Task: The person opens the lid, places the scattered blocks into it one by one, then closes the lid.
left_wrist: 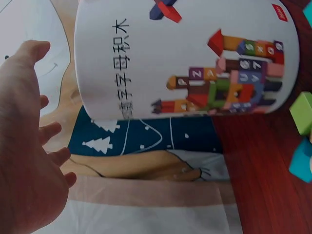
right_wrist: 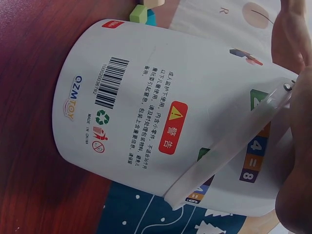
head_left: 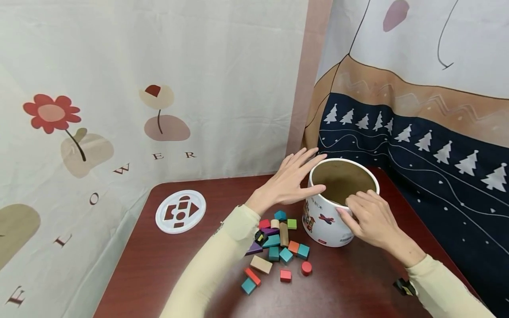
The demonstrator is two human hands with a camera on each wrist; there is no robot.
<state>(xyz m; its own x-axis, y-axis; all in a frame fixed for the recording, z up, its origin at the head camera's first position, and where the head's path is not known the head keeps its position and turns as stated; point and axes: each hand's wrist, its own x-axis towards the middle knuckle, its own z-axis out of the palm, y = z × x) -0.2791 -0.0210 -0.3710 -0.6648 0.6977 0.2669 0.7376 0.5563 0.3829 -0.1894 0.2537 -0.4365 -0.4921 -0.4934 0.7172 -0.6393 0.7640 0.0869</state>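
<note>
A white toy-block bucket [head_left: 332, 234] stands upright at the right of the table, its opening facing up. My right hand [head_left: 371, 216] grips the near right of the bucket's rim, fingers curled over the edge and thumb outside. The right wrist view shows the bucket's pale strap handle [right_wrist: 219, 153] hanging slantwise across its wall. My left hand [head_left: 292, 179] is spread at the bucket's left rim, fingers nearly straight; whether it touches the rim I cannot tell. Left of the bucket lie several wooden blocks, including a tan block [head_left: 261, 264] and a red cylinder [head_left: 306, 268]. My left forearm hides some of them.
A round white lid [head_left: 190, 224] with shaped cut-outs lies flat at the table's far left. The dark red table [head_left: 159, 274] meets a pale printed curtain [head_left: 222, 88] at the back. A dark blue patterned cloth [head_left: 433, 194] hangs along the right side.
</note>
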